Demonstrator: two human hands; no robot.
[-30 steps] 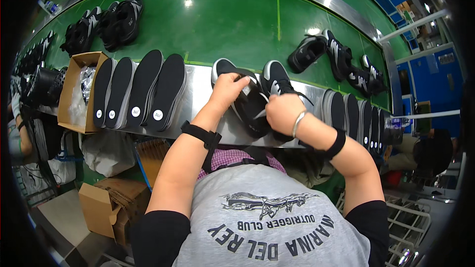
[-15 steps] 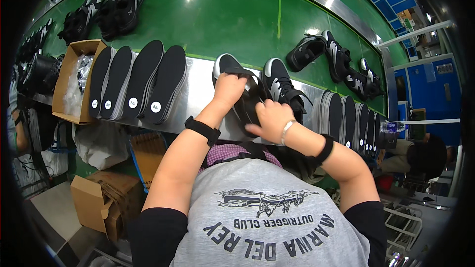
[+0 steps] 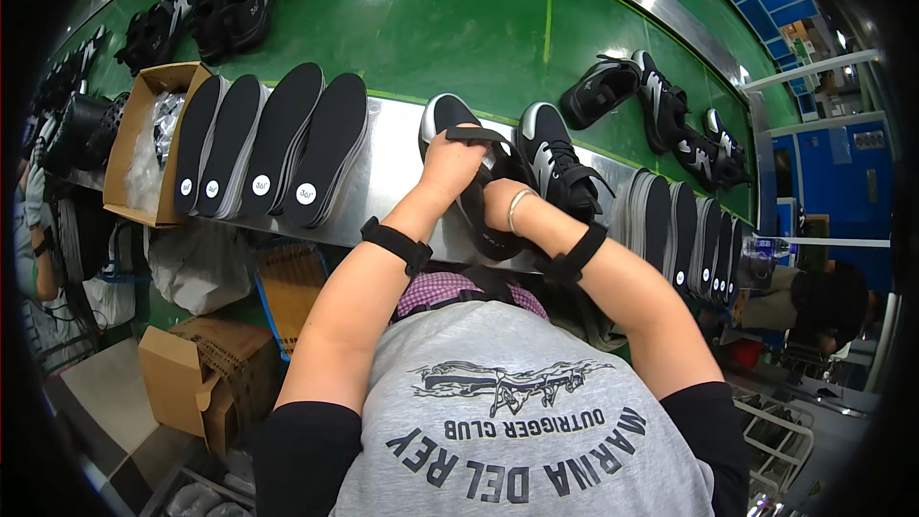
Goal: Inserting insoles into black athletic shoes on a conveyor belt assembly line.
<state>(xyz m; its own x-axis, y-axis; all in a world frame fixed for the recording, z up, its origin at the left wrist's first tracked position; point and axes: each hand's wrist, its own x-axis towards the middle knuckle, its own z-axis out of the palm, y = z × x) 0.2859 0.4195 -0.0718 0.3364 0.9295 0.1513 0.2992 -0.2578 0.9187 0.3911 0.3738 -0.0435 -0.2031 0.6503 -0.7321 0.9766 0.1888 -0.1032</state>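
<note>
In front of me a black and grey sneaker (image 3: 493,235) rests on the metal ledge, its toe pointing away. My left hand (image 3: 452,161) is closed on the sneaker's black tongue or strap (image 3: 486,136) and holds it up from the opening. Into that opening reaches my right hand (image 3: 502,203); its fingers are hidden inside the shoe. A second sneaker (image 3: 553,158) of the same kind stands just to the right, with its strap end sticking out.
Stacks of black insoles (image 3: 325,153) lean along the ledge (image 3: 392,144) on the left, more insoles (image 3: 653,220) on the right. Beyond is a green surface (image 3: 450,19) with more sneakers (image 3: 601,91). An open carton (image 3: 123,148) holds plastic-wrapped items; another carton (image 3: 172,388) sits below.
My right hand has moved from above the sneaker's heel forward and down into its opening. My left hand keeps its hold on the raised tongue or strap.
</note>
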